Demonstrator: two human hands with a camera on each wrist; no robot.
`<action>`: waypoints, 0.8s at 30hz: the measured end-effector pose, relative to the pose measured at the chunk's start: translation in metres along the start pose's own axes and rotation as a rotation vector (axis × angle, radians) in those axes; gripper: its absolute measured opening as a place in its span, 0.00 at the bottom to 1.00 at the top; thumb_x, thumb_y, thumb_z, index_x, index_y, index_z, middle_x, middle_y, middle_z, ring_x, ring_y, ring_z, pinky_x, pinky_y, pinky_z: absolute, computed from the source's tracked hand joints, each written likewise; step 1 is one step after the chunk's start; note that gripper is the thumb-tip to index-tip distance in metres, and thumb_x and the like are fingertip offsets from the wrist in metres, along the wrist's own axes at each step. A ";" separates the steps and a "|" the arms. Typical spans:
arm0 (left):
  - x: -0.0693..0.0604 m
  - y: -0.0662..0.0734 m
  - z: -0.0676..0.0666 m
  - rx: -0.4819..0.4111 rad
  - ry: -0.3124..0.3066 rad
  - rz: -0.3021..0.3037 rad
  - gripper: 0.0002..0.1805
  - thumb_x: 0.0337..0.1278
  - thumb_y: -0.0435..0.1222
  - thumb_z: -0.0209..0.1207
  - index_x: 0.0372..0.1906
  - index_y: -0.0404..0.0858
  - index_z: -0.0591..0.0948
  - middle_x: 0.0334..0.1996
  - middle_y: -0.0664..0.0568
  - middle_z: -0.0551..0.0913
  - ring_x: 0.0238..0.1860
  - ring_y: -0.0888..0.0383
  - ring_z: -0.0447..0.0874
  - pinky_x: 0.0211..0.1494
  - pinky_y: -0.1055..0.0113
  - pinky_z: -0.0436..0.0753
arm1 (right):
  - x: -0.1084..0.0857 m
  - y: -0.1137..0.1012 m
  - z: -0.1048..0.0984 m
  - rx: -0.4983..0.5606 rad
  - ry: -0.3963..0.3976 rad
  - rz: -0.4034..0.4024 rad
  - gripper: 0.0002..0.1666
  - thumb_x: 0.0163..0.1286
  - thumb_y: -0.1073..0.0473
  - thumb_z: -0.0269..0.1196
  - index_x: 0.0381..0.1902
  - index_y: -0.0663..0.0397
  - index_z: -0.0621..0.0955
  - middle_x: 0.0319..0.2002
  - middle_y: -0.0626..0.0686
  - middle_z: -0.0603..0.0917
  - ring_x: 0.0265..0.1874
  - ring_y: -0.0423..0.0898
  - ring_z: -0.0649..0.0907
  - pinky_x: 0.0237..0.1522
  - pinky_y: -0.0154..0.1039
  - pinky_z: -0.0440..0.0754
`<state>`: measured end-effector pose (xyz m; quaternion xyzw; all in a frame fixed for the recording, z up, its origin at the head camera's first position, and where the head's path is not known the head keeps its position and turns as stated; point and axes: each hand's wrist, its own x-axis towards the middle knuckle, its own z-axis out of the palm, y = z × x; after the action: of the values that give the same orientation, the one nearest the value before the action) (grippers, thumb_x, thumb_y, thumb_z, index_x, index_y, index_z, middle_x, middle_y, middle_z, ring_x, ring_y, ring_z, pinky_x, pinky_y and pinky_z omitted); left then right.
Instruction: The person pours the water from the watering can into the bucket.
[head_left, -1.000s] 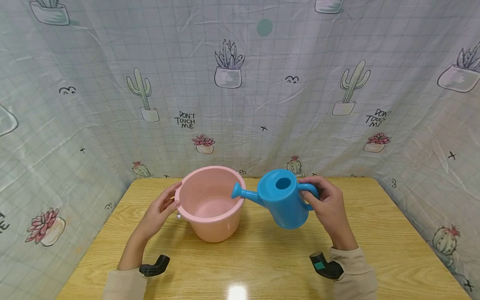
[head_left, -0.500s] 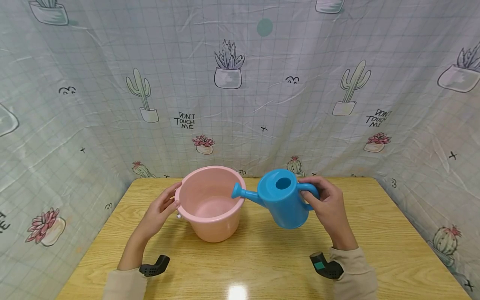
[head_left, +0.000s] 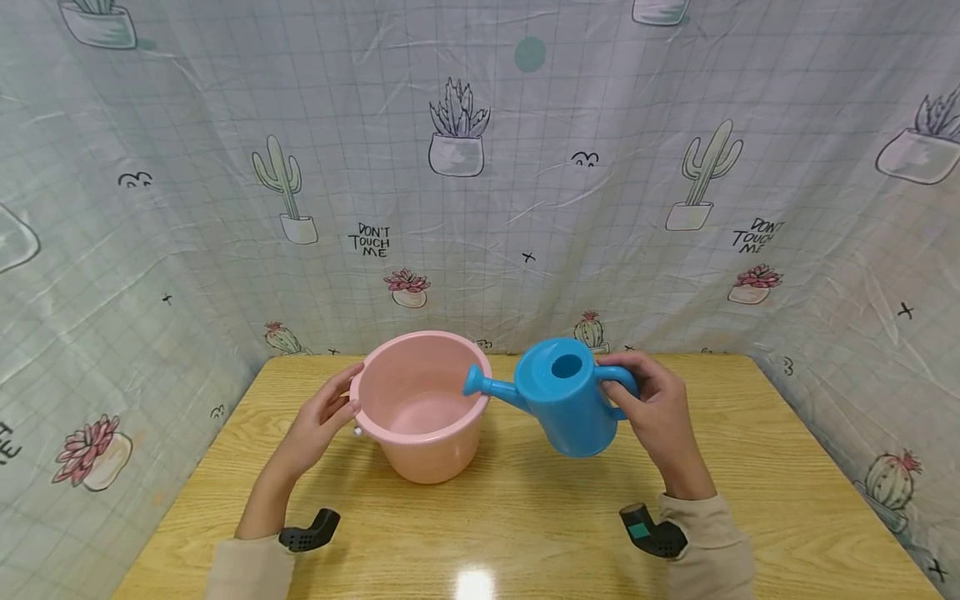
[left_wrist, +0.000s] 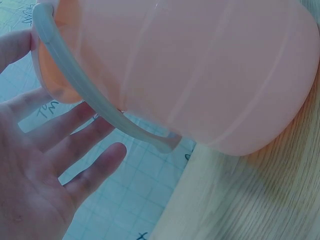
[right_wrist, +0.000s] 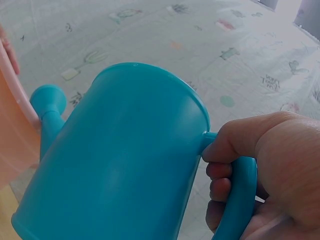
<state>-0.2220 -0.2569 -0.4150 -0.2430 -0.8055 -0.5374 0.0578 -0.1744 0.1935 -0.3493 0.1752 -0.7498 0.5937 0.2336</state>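
A pink bucket (head_left: 431, 458) stands upright on the wooden table. My left hand (head_left: 315, 429) rests against the left side of its rim, the thumb and fingertips touching there. In the left wrist view the fingers (left_wrist: 95, 172) are spread and fairly straight, near the bucket's pale handle (left_wrist: 95, 97), which hangs down its side. My right hand (head_left: 656, 408) grips the handle of a blue watering can (head_left: 573, 417), fingers curled round it. The can's spout (head_left: 491, 387) points left, its rose above the bucket's right rim. Whether the can's base touches the table, I cannot tell.
The wooden table (head_left: 555, 533) carries both things. Behind and at both sides hangs a grid-patterned cloth (head_left: 480, 217) with printed cacti. Each wrist wears a black camera mount (head_left: 311, 533).
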 end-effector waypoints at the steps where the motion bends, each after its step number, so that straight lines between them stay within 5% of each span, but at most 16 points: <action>1: 0.000 0.000 0.000 -0.001 0.001 -0.003 0.30 0.71 0.31 0.49 0.75 0.43 0.59 0.70 0.36 0.63 0.64 0.72 0.69 0.59 0.84 0.71 | 0.000 0.000 0.000 0.000 0.000 -0.001 0.14 0.65 0.72 0.61 0.50 0.68 0.80 0.44 0.42 0.84 0.44 0.36 0.82 0.48 0.26 0.80; 17: 0.000 -0.002 -0.001 -0.001 -0.012 -0.007 0.30 0.72 0.32 0.49 0.75 0.43 0.58 0.69 0.35 0.64 0.65 0.55 0.72 0.57 0.81 0.75 | -0.001 0.000 0.000 0.004 -0.004 -0.003 0.14 0.66 0.73 0.60 0.49 0.68 0.80 0.44 0.42 0.84 0.44 0.36 0.82 0.48 0.26 0.80; 24: -0.001 -0.002 -0.001 0.003 -0.006 -0.003 0.30 0.71 0.32 0.49 0.75 0.44 0.59 0.69 0.36 0.64 0.64 0.65 0.71 0.59 0.83 0.71 | -0.001 0.000 0.000 0.000 -0.003 -0.011 0.14 0.65 0.73 0.61 0.49 0.68 0.80 0.44 0.42 0.84 0.44 0.36 0.82 0.48 0.26 0.80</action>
<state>-0.2223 -0.2581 -0.4163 -0.2436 -0.8068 -0.5354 0.0549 -0.1739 0.1933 -0.3496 0.1802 -0.7493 0.5920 0.2358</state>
